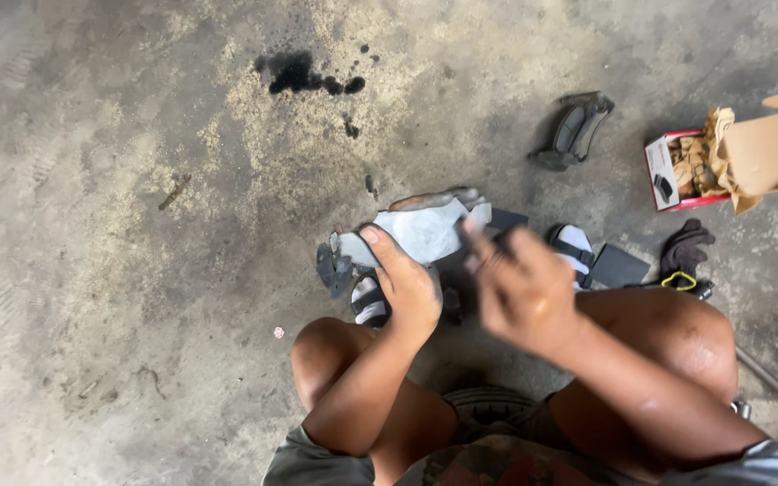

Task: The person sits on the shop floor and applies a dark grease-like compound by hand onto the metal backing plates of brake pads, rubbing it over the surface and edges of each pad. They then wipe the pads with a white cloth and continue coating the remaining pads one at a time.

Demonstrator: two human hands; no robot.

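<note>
I squat over a stained concrete floor. My left hand grips a curved grey brake pad by its lower edge, thumb laid across its pale face. My right hand is blurred with motion just to the right of the pad; its fingertips sit near the pad's right end, beside a dark flat piece. Whether the right hand holds anything cannot be made out. My feet in sandals and white socks show below the hands.
Two worn dark brake pads lie at the upper right. An open cardboard box with brown paper stands at the right edge. A dark glove, a flat black plate and a tool with a yellow ring lie by my right knee. Oil stains mark the floor.
</note>
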